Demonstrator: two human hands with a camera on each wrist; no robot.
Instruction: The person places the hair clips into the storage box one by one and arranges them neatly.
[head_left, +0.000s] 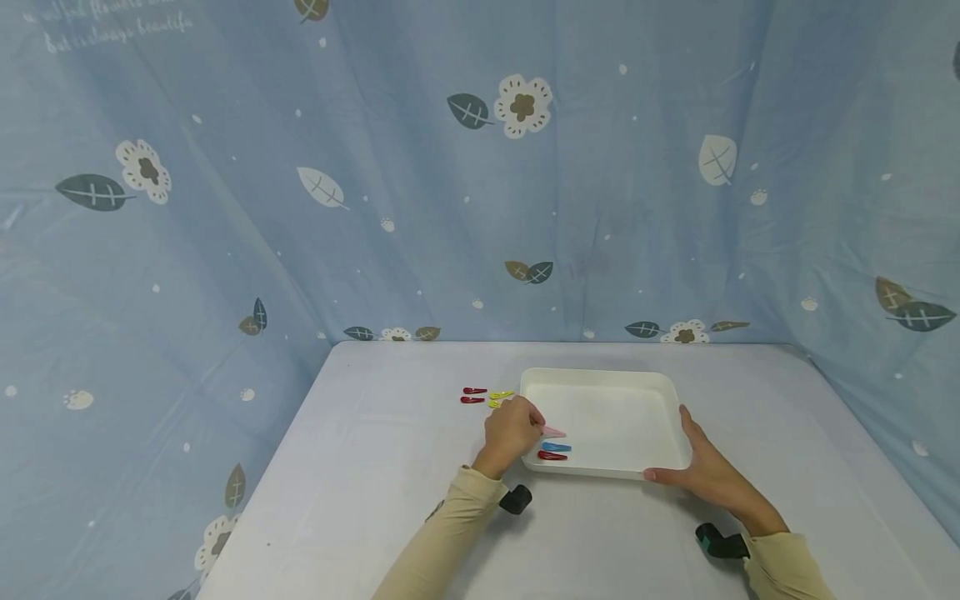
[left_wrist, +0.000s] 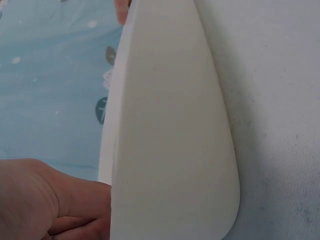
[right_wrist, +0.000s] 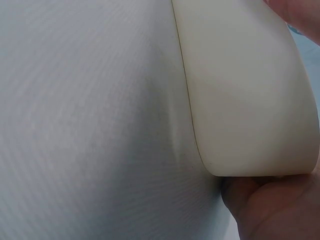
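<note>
A shallow white tray (head_left: 615, 417) lies on the table. Over its left end, my left hand (head_left: 512, 429) pinches a pink hair clip (head_left: 554, 432) by one end between thumb and fingertips. Just in front of that clip, a blue hair clip (head_left: 557, 447) and a red hair clip (head_left: 552, 456) lie inside the tray. My right hand (head_left: 708, 475) holds the tray's front right corner, thumb on the front wall and fingers along the right side. In the right wrist view, its fingers (right_wrist: 275, 207) bend around the tray's outer wall (right_wrist: 250, 95).
Left of the tray, two red hair clips (head_left: 473, 395) lie on the white table (head_left: 397, 433). Beside them are yellow hair clips (head_left: 501, 395), partly hidden by my left hand. A blue patterned curtain (head_left: 585, 200) hangs behind the table.
</note>
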